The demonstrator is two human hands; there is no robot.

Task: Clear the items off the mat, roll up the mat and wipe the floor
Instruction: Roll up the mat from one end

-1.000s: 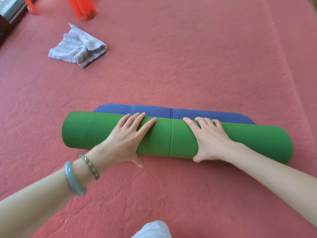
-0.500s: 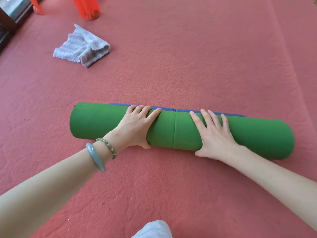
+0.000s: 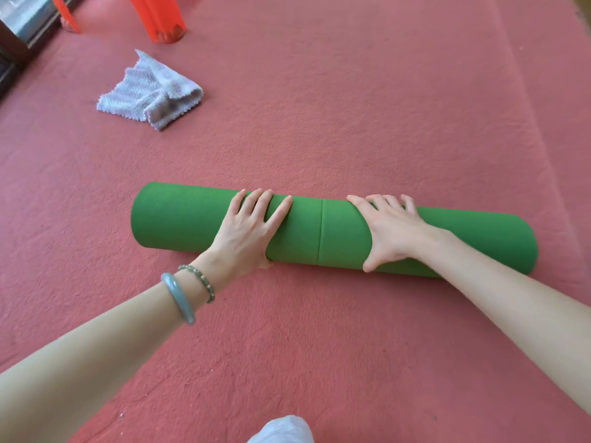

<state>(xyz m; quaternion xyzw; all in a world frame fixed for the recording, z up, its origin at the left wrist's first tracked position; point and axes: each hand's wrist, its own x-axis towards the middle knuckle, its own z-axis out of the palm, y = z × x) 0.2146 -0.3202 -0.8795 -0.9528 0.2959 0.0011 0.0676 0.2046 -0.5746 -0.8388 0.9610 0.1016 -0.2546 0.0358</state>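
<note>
Head view: no legible text, label, brand, number or sign. Checked the rolled green mat (image 3: 332, 233), the grey cloth (image 3: 150, 94) and the red floor (image 3: 351, 107): plain surfaces. The only mark is a thin seam line across the mat, not a character.

The rolled mat (image 3: 335, 231) lies crosswise on the floor (image 3: 351, 107), near the middle of the view; the left hand (image 3: 246, 231) rests on top of it to the left of its seam (image 3: 320, 231), the right hand (image 3: 390, 233) on top to the right of the seam, the two apart; the fingers (image 3: 262, 199) of both reach toward the roll's far side; a cloth (image 3: 153, 94) lies on the floor well behind the mat, to the left; stool legs (image 3: 160, 17) stand behind the cloth; two bracelets (image 3: 182, 297) sit on the left wrist, before the mat.
</note>
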